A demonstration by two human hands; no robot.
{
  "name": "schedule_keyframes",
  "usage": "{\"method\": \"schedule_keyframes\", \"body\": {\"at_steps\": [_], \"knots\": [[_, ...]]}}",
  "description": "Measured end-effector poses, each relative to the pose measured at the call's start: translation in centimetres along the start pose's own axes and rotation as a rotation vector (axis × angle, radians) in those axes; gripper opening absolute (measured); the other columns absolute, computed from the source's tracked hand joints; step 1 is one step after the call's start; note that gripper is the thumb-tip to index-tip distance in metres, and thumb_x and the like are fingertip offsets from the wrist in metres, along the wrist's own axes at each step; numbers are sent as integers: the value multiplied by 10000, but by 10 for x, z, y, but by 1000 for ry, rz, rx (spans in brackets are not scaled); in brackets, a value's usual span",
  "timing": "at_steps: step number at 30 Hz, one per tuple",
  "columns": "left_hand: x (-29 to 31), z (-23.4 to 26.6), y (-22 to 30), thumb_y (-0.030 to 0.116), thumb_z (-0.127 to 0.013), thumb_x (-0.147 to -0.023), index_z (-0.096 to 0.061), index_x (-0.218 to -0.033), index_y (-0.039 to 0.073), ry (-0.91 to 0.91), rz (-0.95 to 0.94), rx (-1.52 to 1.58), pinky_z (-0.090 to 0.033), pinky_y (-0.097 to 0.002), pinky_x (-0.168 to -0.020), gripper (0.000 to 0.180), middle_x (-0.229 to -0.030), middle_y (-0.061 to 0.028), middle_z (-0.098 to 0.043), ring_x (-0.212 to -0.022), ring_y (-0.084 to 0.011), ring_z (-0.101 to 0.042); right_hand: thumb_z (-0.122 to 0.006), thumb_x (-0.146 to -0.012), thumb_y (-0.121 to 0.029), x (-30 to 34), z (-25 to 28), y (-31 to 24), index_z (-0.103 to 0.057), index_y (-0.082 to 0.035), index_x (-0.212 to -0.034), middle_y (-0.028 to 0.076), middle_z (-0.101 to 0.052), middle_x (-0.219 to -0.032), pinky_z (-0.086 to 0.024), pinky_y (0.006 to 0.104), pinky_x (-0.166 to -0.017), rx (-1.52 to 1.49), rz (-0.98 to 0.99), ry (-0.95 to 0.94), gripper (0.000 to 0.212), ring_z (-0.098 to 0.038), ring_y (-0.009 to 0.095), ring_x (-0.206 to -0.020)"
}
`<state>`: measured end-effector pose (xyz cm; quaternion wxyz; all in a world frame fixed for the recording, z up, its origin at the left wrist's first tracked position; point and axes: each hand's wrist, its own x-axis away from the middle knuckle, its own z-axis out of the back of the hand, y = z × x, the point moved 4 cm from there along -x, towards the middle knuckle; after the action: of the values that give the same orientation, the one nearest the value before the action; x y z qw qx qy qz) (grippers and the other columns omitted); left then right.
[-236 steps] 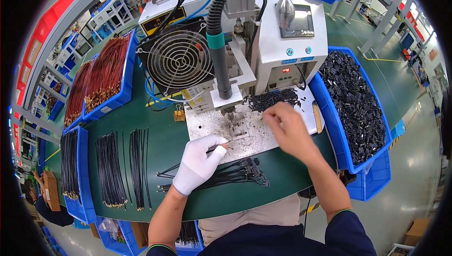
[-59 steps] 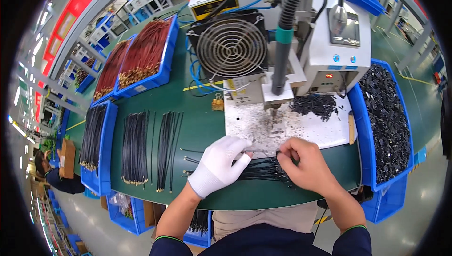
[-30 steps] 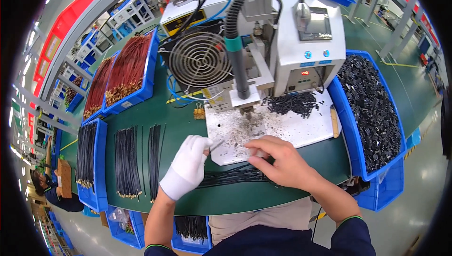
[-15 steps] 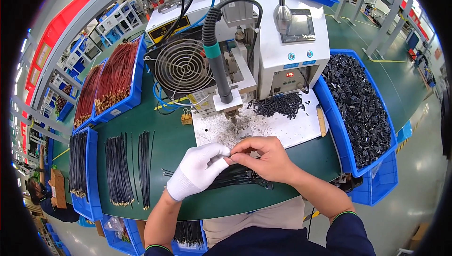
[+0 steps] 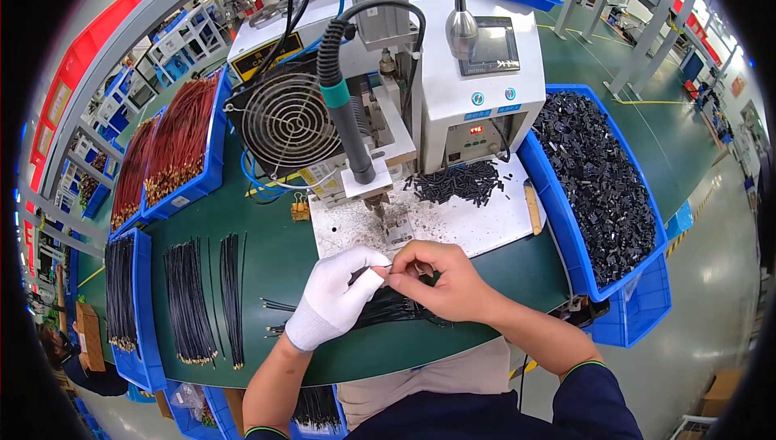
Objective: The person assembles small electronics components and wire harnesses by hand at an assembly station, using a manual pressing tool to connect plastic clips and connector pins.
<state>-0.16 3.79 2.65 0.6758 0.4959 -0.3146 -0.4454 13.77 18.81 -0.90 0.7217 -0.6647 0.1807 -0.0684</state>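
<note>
My left hand [image 5: 339,290], in a white glove, and my bare right hand [image 5: 440,280] meet fingertip to fingertip in front of the machine's white base plate [image 5: 347,222]. Both are closed in a pinch on what looks like a thin black cable [image 5: 390,267], of which only a short dark bit shows; the fingers hide the rest. Beneath my hands, a bunch of black cables [image 5: 388,310] lies across the green bench. Above the plate points the tip [image 5: 377,204] of the machine's upright tool.
Small black sleeves [image 5: 461,184] are heaped on the plate, beside a wooden-handled tool [image 5: 533,207]. A blue bin of black parts [image 5: 602,189] stands right. Left lie bundles of black cables [image 5: 190,302], a blue tray [image 5: 145,310] and bins of red cables [image 5: 186,145]. A fan guard [image 5: 293,119] fronts the machine.
The whole view has shifted, so the bench and machine appear slightly further left. My hands keep their pinch together, with the fingertips a little changed in pose.
</note>
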Motion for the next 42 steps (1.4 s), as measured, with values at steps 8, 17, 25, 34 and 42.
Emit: {"method": "schedule_keyframes", "body": {"at_steps": [8, 17, 25, 34, 42], "knots": [[-6, 8, -16, 127, -731, -1091, -761, -1125, -43, 128, -151, -271, -557, -332, -727, 176, -870, -118, -737, -755, -175, -694, -818, -958, -123, -25, 72, 0, -804, -19, -1027, 147, -738, -1018, -594, 498, -907, 903, 228, 282, 126, -719, 376, -1023], [-12, 6, -33, 116, -752, -1063, -787, -1153, -38, 154, -59, -257, -580, -332, -749, 182, -946, -155, -799, -793, -197, -745, -792, -945, -37, -42, 77, 21, -755, -13, -978, 128, -696, -1000, -587, 482, -870, 1202, 301, 311, 55, -696, 359, -987], [-12, 1, -29, 110, -759, -1050, -804, -1144, -13, 137, -127, -266, -581, -343, -711, 161, -921, -148, -797, -734, -230, -742, -780, -993, 23, -20, 26, -15, -708, -1, -1072, 152, -688, -1028, -572, 430, -853, 618, 360, 32, 109, -694, 345, -963], [-11, 1, -23, 106, -775, -1017, -809, -1101, 7, 150, -156, -325, -560, -357, -653, 134, -862, -141, -762, -662, -234, -708, -808, -961, 10, -20, 17, -13, -692, -6, -1069, 141, -690, -1011, -568, 452, -827, 657, 392, 14, 159, -690, 359, -946], [-10, -2, -27, 112, -786, -1014, -813, -1119, 25, 127, -159, -365, -563, -366, -657, 139, -870, -146, -766, -673, -271, -713, -818, -961, -24, -20, 12, -14, -685, -19, -1037, 126, -677, -990, -561, 469, -820, 702, 416, -1, 153, -684, 361, -944]]}}
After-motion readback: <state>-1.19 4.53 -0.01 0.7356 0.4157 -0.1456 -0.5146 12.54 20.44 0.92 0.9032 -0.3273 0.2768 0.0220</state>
